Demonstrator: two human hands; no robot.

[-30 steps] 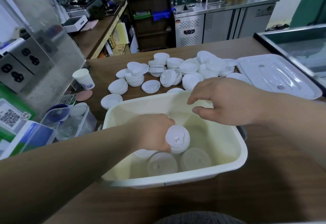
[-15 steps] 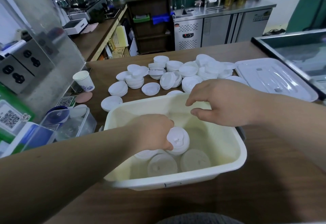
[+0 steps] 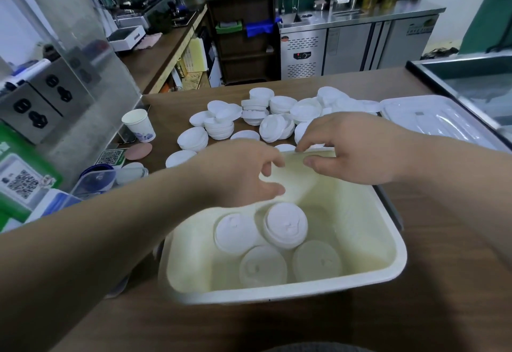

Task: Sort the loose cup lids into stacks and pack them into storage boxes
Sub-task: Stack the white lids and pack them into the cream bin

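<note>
Four short stacks of cup lids [image 3: 285,225] down in the cream storage box [image 3: 277,293] on the wooden surface [image 3: 443,282]. Above the box, left hand [image 3: 241,171] empty, fingers loosely curled; right hand [image 3: 352,149] empty too, spread over the far rim. Beyond, loose lids [image 3: 279,118] waiting: probably feather-light, thin, flexible, slippery; best pinched at the rims, gently.

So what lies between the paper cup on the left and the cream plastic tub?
In the head view, between the paper cup and the cream plastic tub lie a pink round coaster and a loose white lid on brown tabletop.
</note>
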